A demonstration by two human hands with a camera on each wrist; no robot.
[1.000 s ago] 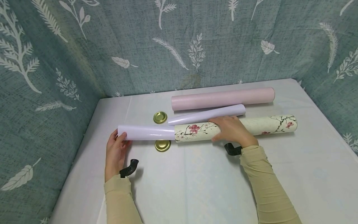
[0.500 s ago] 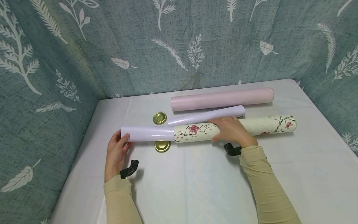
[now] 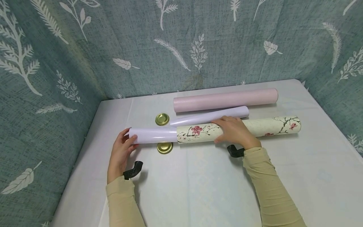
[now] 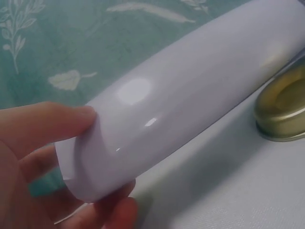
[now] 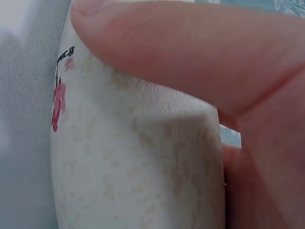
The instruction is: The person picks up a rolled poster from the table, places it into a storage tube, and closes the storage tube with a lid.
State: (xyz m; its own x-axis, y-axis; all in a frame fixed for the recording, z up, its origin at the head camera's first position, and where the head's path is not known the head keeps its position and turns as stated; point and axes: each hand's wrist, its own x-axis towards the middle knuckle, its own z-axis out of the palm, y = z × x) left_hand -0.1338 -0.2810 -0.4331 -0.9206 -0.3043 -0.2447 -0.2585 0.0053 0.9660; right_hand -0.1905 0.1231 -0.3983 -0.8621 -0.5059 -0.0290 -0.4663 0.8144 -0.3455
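Note:
A rolled sheet of glossy pale lilac paper (image 3: 154,135) runs into the left end of a cream tube with a plum-blossom print (image 3: 195,134). Its outer end lies between the thumb and fingers of my left hand (image 3: 122,151); in the left wrist view the thumb presses on top and fingertips curl beneath the roll (image 4: 181,95). Around the middle of the printed tube my right hand (image 3: 235,130) grips from above, the thumb on the near side. The right wrist view shows that thumb across the tube (image 5: 138,157). The part of the roll inside the tube is hidden.
Behind the printed tube lies a second lilac paper roll (image 3: 212,115), and farther back a pink tube (image 3: 227,100). One gold lid (image 3: 162,119) sits behind the held roll, another gold lid (image 3: 164,148) in front, partly covered by it. Patterned fabric (image 3: 181,47) hangs behind the white table (image 3: 198,189).
My left hand has moved right with the lilac roll, and a shorter length of it sticks out of the printed tube. The right hand and the tube have stayed in place.

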